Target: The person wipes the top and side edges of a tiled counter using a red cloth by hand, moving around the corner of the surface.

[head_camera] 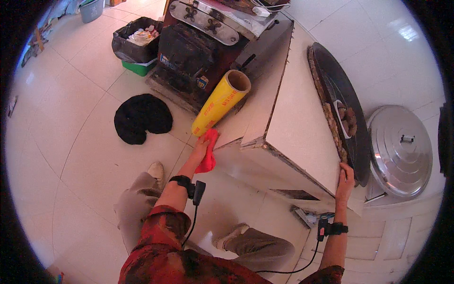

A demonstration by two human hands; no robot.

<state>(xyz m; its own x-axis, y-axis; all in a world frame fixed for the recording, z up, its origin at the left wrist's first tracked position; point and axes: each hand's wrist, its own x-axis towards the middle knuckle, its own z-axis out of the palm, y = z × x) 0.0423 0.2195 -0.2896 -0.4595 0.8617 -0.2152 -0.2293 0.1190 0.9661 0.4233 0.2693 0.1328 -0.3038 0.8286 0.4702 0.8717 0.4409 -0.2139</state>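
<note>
My left hand (200, 149) grips a red cloth (208, 159) beside the lower end of a yellow roll (220, 103) with a hollow cardboard core. The roll leans against the side of a pale cabinet (298, 120) and bears red print. At the right, my right hand (345, 181) rests by the cabinet's far edge, its fingertips at the near end of a large dark round pan (340, 81). A white bowl (337, 110) with brown pieces stands in the pan. Whether the fingers hold the pan's rim cannot be told.
A sooty gas stove (204, 21) stands beyond the roll. Left of it is a black-lined waste bin (124, 53) with rubbish inside. A black cushion-like thing (142, 113) lies on the tiled floor. A round metal lid (400, 152) stands right of the pan; a brush-like tool (301, 216) lies below the cabinet.
</note>
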